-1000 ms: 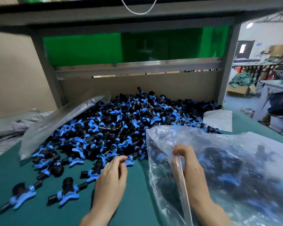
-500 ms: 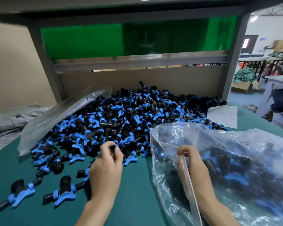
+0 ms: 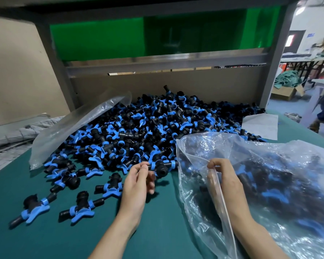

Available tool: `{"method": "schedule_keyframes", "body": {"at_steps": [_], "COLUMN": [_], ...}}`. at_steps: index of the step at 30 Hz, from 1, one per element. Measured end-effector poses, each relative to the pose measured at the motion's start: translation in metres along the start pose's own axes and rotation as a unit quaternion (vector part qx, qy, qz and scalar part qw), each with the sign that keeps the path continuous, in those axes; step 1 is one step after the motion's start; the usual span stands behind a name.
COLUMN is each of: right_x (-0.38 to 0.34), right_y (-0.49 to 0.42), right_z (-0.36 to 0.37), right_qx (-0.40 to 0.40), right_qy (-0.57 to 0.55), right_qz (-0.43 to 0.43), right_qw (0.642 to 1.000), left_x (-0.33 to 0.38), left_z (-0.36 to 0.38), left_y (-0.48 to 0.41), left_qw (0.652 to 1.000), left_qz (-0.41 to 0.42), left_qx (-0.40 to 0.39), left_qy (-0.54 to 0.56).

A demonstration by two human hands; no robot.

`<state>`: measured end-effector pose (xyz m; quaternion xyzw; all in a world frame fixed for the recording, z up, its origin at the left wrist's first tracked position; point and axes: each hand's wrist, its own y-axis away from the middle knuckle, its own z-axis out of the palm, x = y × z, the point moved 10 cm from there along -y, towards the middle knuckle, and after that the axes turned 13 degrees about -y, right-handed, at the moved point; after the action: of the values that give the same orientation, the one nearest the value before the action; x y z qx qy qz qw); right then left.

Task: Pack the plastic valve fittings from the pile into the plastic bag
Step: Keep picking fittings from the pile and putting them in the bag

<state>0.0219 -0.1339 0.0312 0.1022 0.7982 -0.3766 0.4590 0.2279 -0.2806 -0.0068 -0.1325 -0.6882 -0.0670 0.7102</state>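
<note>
We are judging the valve fitting (image 3: 160, 167) to be light and rigid: hard moulded plastic, a black tee body with blue collars, unlikely to break when dropped into a bag. Its smooth barrel is probably a little slippery, and its side branch is likely to be catching on neighbouring pieces, so the stub end is looking like the best place to take hold.

That is where our left hand (image 3: 137, 184), at lower centre of the frame, is grasping it. Thumb and first fingers are closing in a narrow pinch on the fitting's left stub, while the other fingers are curling loosely beneath. The piece is sitting at the near edge of the pile (image 3: 157, 128), just left of the bag's mouth, and seems to be raised slightly off the green mat (image 3: 157, 232).

The plastic bag (image 3: 279, 165), filling the right of the frame, is thin, soft and crinkly, with many fittings showing dark and blue through the film. Our right hand (image 3: 225, 177) is pinching its rim between thumb and curled fingers, holding the mouth open toward the pile. The film is likely to be slack and slippery, so we are wanting a firm pinch at the edge.

A few loose fittings (image 3: 79, 210) are lying apart at lower left, and a clear sheet (image 3: 73, 128) is draping over the pile's left side.
</note>
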Motion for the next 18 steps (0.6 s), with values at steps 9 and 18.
{"method": "schedule_keyframes", "body": {"at_steps": [9,18], "right_x": [-0.0005,0.0026], "right_y": [-0.0005,0.0002], "right_z": [-0.0003,-0.0012], "right_qx": [0.006,0.005], "right_qy": [-0.011,-0.011], "right_qz": [0.000,0.009], "right_qw": [1.000,1.000], "left_x": [-0.0041,-0.0071], "left_z": [0.0022,0.0051], "left_y": [0.0007,0.0025], "left_qw": [1.000,0.999], "left_qz": [0.004,-0.023], "left_qx": [0.006,-0.014], "left_qy": [-0.012,0.028]}}
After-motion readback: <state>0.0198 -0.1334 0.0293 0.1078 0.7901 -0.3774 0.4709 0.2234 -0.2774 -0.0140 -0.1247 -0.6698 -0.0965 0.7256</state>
